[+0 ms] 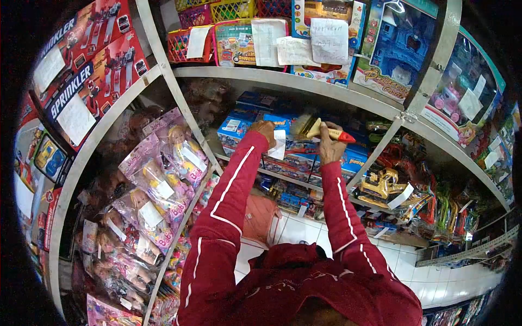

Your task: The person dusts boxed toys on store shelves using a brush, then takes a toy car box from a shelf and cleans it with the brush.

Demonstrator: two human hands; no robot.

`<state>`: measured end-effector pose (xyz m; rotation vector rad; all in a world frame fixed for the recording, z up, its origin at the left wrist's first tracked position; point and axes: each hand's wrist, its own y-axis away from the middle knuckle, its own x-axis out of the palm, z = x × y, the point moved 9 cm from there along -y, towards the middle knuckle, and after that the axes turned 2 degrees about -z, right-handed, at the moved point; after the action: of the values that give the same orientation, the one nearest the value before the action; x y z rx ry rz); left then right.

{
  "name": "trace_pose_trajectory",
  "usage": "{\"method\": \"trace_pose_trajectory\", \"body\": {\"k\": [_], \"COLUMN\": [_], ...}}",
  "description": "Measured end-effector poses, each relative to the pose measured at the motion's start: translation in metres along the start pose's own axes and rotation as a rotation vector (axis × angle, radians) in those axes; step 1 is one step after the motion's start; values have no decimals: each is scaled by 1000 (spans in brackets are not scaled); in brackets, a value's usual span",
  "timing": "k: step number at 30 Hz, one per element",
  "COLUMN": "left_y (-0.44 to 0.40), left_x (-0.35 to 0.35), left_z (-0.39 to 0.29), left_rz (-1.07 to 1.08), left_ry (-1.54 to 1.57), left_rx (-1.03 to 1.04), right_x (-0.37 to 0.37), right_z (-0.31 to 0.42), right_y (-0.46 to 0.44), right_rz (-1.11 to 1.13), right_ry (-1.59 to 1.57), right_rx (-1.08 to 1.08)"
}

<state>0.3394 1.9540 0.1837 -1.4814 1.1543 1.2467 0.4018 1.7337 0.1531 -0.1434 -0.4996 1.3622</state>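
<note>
My right hand (329, 142) is closed around a paintbrush (321, 130) with a yellow and red handle. Its pale bristles point left, over the tops of blue toy boxes (296, 169) on a shelf. My left hand (263, 133) rests at those boxes with its fingers curled, right beside a white paper slip (278, 145) hanging over a box front. Whether the fingers pinch the slip or the box edge is hidden. Both arms reach forward in dark red sleeves with white piping.
Metal shelf frames (293, 84) curve above and beside my arms. Bagged dolls (157, 179) lean at left, and red sprinkler boxes (100, 81) stand above them. Yellow toy vehicles (383, 185) in clear wrap sit at right. A pinkish-red stool-like object (260, 217) stands on the white tiled floor (299, 229).
</note>
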Motion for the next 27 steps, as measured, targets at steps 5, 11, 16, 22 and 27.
{"method": "trace_pose_trajectory", "body": {"k": [5,11,16,22,27], "left_y": [-7,-24,-14,-2,31], "left_x": [12,30,17,25,63], "left_z": [4,18,12,-31,-119], "left_rz": [-33,-102,-136,-438,-452], "left_ry": [4,124,158,-96,-76], "left_rx": [6,28,49,133,298], "right_x": [-17,-68,-70,-54,43], "right_z": [-24,7,-33,43,62], "right_y": [-31,-37,-56,-35,-16], "right_rz": [-96,-91,61,33,497], "right_ry": [87,108,397,590,929], "right_rx": [-1,-121,-88,-442,-735]}}
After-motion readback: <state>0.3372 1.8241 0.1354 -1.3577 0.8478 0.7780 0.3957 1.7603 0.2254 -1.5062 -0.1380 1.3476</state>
